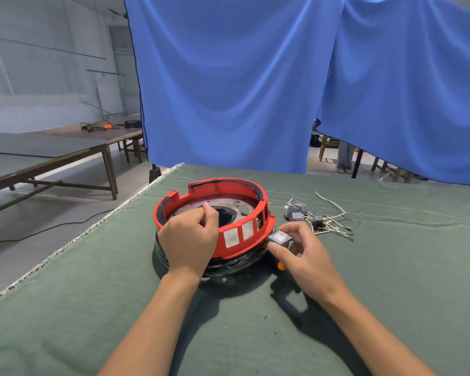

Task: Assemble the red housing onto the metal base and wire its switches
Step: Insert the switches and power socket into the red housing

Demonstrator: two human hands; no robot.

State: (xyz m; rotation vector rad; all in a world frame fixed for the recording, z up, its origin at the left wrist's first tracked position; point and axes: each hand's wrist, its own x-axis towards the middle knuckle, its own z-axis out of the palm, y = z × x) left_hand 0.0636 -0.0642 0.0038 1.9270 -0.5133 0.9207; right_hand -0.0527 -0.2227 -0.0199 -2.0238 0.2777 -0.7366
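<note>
Right fingers [296, 229]: pinched a grey switch [280, 238] just beside the red housing [229, 234]
Left hand [189, 240]: curled over the housing's near rim, gripping it
Spare switches [296, 211]: lay among white wires [334, 226]

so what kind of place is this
Probably a workshop or assembly hall: long bare worktables, a cloth-covered bench with loose switches and wires, and a blue curtain screening off the station.

A green cloth-covered table [92, 308] carries the red housing [229, 192] on its base, loose switches [296, 211] and wires [334, 226].
</note>
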